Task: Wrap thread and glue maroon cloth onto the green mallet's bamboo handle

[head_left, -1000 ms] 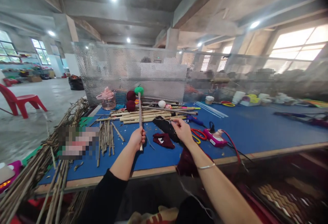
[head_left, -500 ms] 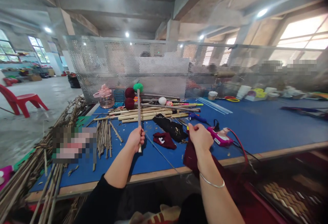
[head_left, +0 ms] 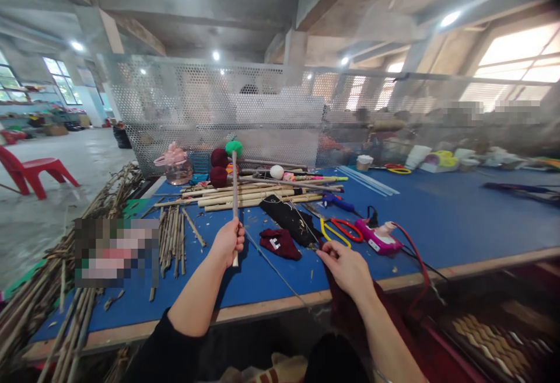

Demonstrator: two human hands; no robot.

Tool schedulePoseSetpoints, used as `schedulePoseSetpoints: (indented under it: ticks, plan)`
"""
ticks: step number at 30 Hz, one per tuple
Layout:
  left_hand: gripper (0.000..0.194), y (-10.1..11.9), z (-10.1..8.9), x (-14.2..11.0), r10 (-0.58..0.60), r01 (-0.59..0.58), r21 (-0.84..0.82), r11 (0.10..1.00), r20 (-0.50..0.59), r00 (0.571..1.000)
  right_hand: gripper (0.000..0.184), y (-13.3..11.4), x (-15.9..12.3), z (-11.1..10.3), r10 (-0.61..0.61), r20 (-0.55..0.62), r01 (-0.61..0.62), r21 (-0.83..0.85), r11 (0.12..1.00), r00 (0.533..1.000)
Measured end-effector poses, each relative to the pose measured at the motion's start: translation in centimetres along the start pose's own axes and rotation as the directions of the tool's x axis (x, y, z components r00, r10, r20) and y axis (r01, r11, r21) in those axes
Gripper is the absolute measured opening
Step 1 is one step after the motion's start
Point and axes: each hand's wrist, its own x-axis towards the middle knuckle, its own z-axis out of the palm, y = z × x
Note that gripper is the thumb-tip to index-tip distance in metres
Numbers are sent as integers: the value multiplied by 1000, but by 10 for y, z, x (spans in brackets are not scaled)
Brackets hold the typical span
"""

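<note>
My right hand, palm down, pinches thumb and forefinger together beside black cloth; I cannot tell what it grips. My left fist clenches a slim, upright wooden stick above the blue worktop. Farther off, a round green ball appears at the stick's top.

Left hand grips upright stick; right hand beside black cloth.

A workshop with bare concrete beams, a long blue worktop spread with cut sticks, scissors and a power strip.
</note>
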Motion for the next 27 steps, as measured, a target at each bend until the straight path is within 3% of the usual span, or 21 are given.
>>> schedulePoseSetpoints:
  ticks: [6, 9, 12, 14, 16, 18, 20, 22, 23, 24, 26, 27]
  plan:
    - [27, -4, -1, 2, 19, -18, 28, 999, -12, 1000, 29, -2, -5, 3, 25, -86, -34, -97, 995, 996]
    - [28, -5, -1, 2, 23, -22, 38, 999, -19, 1000, 39, -15, 11, -6, 41, -174, -52, -61, 997, 984]
    - [29, -5, 0, 1, 15, -14, 35, 999, -37, 999, 42, -50, 62, -27, -36, -198, 48, 56, 997, 979]
    - [28, -4, 1, 0, 11, -9, 29, 1000, -54, 998, 42, -88, 113, -42, -150, -225, 187, 152, 971, 963]
    - [27, -3, 2, -2, 13, -11, 23, 1000, -62, 998, 43, -132, 166, -50, -186, -283, 261, 255, 931, 941]
    - [27, -1, 2, -3, 14, -13, 18, 1000, -67, 998, 48, -175, 208, -46, -106, -393, 255, 351, 901, 913]
    - [28, 0, 1, -3, 14, -14, 12, 1000, -68, 998, 55, -208, 232, -31, 69, -460, 186, 486, 854, 885]
    - [28, 1, 1, -4, 16, -16, 2, 1000, -68, 998, 53, -224, 236, -10, 46, -317, 140, 540, 830, 947]
    - [28, 1, 1, -4, 17, -18, -3, 1000, -66, 998, 48, -226, 233, 0, -67, -139, 131, 529, 838, 988]
    - [27, 2, 1, -4, 17, -18, -6, 1000, -67, 998, 41, -223, 229, 9, -205, 88, 135, 499, 856, 975]
    - [26, 2, 1, -5, 13, -13, -5, 1000, -70, 997, 27, -206, 220, 16, -365, 473, 168, 408, 897, 802]
    - [25, 3, 2, -5, 9, -9, -1, 1000, -73, 997, 24, -194, 218, 14, -365, 542, 180, 364, 914, 757]
